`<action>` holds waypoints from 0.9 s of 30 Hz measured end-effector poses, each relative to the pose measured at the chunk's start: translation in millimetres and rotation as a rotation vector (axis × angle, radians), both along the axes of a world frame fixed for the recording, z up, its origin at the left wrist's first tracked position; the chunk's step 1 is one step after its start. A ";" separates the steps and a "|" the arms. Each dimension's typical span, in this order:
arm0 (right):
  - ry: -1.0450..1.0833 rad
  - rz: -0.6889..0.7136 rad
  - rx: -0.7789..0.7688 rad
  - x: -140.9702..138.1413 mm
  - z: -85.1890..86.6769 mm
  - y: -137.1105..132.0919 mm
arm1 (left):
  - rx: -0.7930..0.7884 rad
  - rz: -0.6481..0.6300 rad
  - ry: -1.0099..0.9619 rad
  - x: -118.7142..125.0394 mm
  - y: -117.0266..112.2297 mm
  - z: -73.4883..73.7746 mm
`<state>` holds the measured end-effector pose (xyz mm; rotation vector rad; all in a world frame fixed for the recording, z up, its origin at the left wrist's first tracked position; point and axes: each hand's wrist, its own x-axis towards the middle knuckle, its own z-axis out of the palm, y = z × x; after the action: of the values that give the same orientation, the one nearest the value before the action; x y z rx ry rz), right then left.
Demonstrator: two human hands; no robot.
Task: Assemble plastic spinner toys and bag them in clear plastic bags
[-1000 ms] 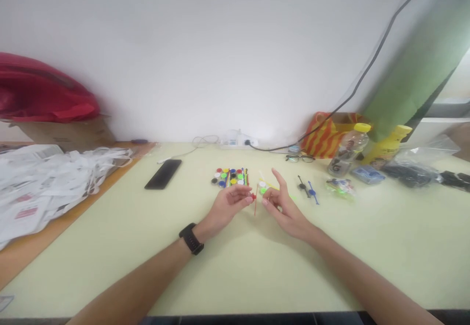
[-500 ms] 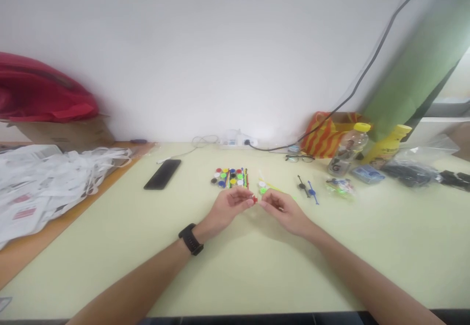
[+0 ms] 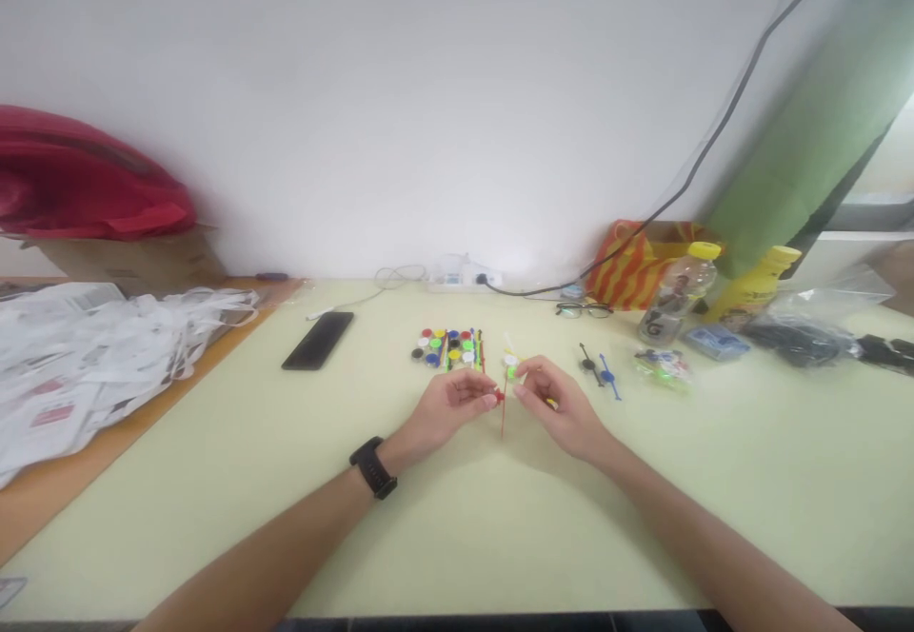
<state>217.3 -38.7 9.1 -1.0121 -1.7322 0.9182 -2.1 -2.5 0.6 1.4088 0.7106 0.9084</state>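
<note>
My left hand (image 3: pixel 457 405) pinches a small red plastic spinner (image 3: pixel 499 396) between thumb and fingertips. A thin red pointer (image 3: pixel 503 420) stands out from it up and down, in the gap between my hands. On the other side, my right hand (image 3: pixel 561 408) is curled with thumb and forefinger close to the pointer; what those fingers hold cannot be made out. A bit of yellow (image 3: pixel 552 404) shows by its curled fingers. Behind my hands lie white and green discs (image 3: pixel 510 361). Black (image 3: pixel 586 364) and blue (image 3: pixel 606 375) arrow spinners rest to the right.
Several coloured discs (image 3: pixel 432 359) and thin arrows lie grouped beyond my left hand. A phone (image 3: pixel 318 341) is farther left, near white bags (image 3: pixel 64 375). Glasses (image 3: pixel 584 309), a bottle (image 3: pixel 675 294), a card box (image 3: pixel 716 342) and a small plastic packet (image 3: pixel 664 365) stand or lie at right.
The red pointer now shows upright between my hands, where only a small red piece was visible before. My right hand has drawn slightly away to the right.
</note>
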 end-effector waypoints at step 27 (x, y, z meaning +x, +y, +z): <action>-0.089 -0.017 -0.082 9.6 -10.8 8.2 | 0.002 0.030 -0.008 -1.2 1.8 0.4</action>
<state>226.9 -30.5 -1.7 -1.1345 -1.7688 0.9524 -3.3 -0.6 1.0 1.3992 0.7260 0.9379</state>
